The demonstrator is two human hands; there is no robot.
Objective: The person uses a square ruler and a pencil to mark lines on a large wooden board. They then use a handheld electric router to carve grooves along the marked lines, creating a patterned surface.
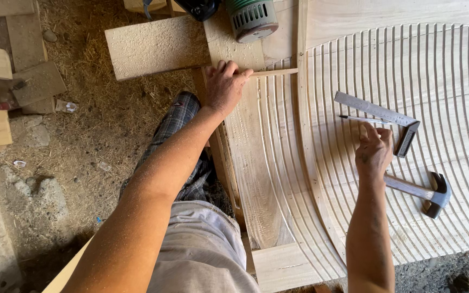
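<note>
A broad pale wooden panel (408, 70) carved with curved grooves lies over a dirt floor (99, 141) strewn with straw and board offcuts. The left hand (225, 87) pinches a thin wooden strip (275, 71) at the panel's edge; the right hand (374, 151) closes around a hammer (427, 192) beside a metal square (381, 116).

The panel (435, 81) is pale, bare wood, matt, cut with curved grooves. The thin strip (275, 71) under the left hand (225, 87) is the same raw wood. The square (378, 112) is dull grey metal with a dark stock. The hammer (427, 194) has a dark metal head and worn handle. The board (156, 48) is rough and dusty. Both forearms carry fine sawdust.
</note>
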